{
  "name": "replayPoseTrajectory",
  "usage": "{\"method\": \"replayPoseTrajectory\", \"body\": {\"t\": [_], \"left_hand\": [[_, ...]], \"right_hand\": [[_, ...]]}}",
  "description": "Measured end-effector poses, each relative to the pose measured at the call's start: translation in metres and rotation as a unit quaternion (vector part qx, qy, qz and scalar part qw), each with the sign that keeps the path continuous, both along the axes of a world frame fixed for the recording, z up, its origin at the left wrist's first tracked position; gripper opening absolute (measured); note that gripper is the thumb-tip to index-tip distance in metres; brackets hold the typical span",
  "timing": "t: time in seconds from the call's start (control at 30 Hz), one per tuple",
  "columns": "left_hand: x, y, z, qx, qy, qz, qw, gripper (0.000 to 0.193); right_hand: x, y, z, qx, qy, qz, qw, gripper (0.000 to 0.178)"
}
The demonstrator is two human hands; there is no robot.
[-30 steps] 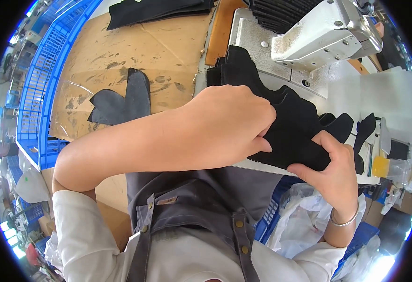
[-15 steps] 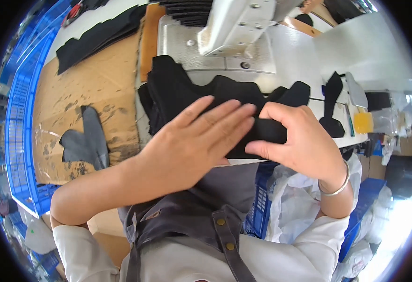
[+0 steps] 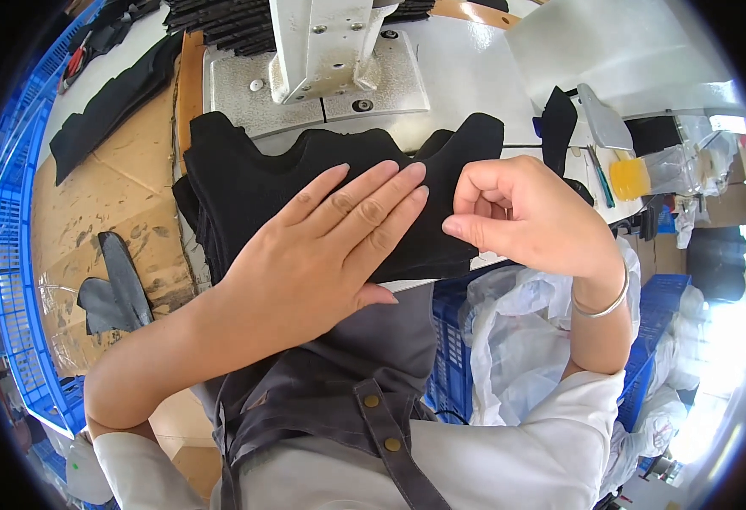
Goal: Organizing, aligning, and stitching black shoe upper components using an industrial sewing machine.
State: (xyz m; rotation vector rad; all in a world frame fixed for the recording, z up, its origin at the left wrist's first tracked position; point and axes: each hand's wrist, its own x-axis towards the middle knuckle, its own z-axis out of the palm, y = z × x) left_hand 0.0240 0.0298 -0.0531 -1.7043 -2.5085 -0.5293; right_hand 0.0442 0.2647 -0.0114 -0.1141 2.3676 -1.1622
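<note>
A stack of black fabric pieces [image 3: 245, 187] with a wavy far edge lies in front of me. My left hand [image 3: 330, 221] rests flat on top of it, fingers stretched out side by side and thumb apart. Over the right part of the stack is my right hand [image 3: 521, 212], its fingers curled in and the thumb tip close to the index finger. I see nothing between them. A metal bangle [image 3: 602, 302] circles the right wrist. Just beyond the stack stands a white sewing machine [image 3: 322, 51] on its metal bed plate.
To the left, cardboard [image 3: 109, 204] carries a grey folded piece [image 3: 118, 280] and black strips [image 3: 118, 102], beside a blue crate [image 3: 11, 255]. Right of the stack are another black piece [image 3: 558, 127], tweezers [image 3: 601, 178] and a yellow-ended clear container [image 3: 629, 178]. White plastic bags [image 3: 517, 348] hang below.
My right hand has come off the fabric's right end and its fingers have curled in. The stack now lies spread flatter under my left hand. The whole view has shifted.
</note>
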Motion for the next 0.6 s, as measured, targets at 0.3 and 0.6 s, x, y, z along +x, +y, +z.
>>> {"method": "replayPoseTrajectory", "body": {"t": [0.3, 0.6], "left_hand": [[-0.0023, 0.0, -0.0033, -0.015, 0.017, -0.018, 1.0, 0.08], [-0.0018, -0.001, -0.0056, -0.009, 0.01, -0.025, 1.0, 0.083]], "right_hand": [[-0.0005, 0.0088, 0.0015, -0.045, -0.055, 0.005, 0.997, 0.015], [0.0049, 0.0069, -0.0053, 0.0, -0.004, 0.009, 1.0, 0.015]]}}
